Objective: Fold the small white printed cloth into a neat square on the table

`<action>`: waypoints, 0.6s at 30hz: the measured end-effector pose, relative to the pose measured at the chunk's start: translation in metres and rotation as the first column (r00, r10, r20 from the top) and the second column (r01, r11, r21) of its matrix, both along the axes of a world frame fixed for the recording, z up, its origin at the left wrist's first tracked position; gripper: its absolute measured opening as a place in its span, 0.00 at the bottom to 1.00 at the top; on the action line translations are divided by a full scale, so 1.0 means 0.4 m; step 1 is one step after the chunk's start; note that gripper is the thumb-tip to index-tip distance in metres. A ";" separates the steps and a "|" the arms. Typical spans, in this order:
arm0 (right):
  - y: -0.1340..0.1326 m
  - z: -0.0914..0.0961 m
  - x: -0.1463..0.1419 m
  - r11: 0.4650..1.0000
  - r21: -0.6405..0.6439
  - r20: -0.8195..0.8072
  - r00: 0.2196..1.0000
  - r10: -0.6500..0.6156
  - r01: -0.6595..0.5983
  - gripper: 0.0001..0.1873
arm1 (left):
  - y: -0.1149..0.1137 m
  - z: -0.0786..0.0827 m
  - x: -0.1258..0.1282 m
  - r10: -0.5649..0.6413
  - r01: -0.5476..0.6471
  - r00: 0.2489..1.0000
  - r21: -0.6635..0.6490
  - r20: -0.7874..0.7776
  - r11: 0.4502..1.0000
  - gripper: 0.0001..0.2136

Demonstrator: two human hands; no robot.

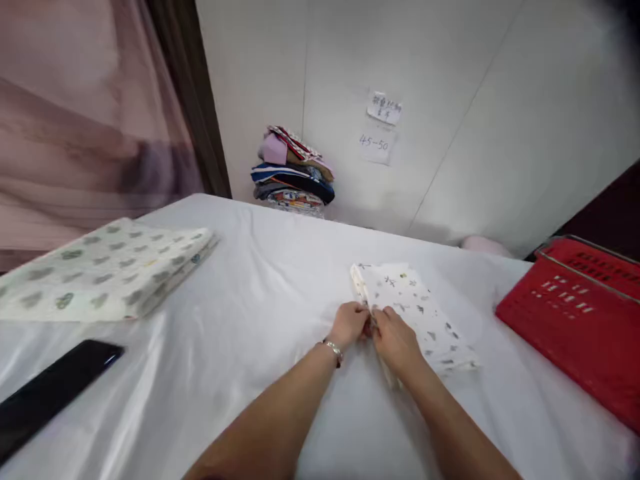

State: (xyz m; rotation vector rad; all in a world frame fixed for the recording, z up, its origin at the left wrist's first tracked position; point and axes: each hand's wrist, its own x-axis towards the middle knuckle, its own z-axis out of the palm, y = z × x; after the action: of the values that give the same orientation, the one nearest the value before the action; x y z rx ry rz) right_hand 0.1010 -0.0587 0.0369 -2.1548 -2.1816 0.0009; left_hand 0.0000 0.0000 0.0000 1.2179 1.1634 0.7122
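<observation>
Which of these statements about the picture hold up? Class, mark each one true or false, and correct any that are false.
1. The left hand and right hand are both at the left edge of the small-print cloth. True.
2. The right wrist wears a bracelet. False: the bracelet is on the left one.
3. The red item lies to the right of the small-print cloth. True.
4. The heart-print cloth is under the hands. False: the heart-print cloth lies apart, off to the left.
5. Handwritten papers are on the wall. True.
</observation>
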 end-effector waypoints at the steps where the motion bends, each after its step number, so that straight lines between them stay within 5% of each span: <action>1: -0.001 0.002 -0.003 1.000 -0.009 0.014 1.000 0.000 0.000 0.10 | 0.001 0.000 0.001 0.016 -0.016 1.000 -0.017 0.003 1.000 0.06; 11: -0.013 0.015 -0.022 0.999 -0.037 0.056 0.998 0.026 -0.024 0.13 | -0.004 0.012 0.000 0.080 -0.077 0.995 -0.047 0.056 0.996 0.10; 18: -0.030 0.009 -0.028 0.997 0.022 0.034 0.997 0.071 -0.071 0.11 | 0.002 -0.002 -0.002 0.080 -0.071 0.993 0.108 -0.082 0.992 0.05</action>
State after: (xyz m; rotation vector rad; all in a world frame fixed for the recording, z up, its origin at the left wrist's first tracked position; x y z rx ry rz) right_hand 0.0897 -0.0706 0.0406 -2.0790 -2.2636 -0.0559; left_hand -0.0009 0.0008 -0.0008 1.3090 1.2620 0.7923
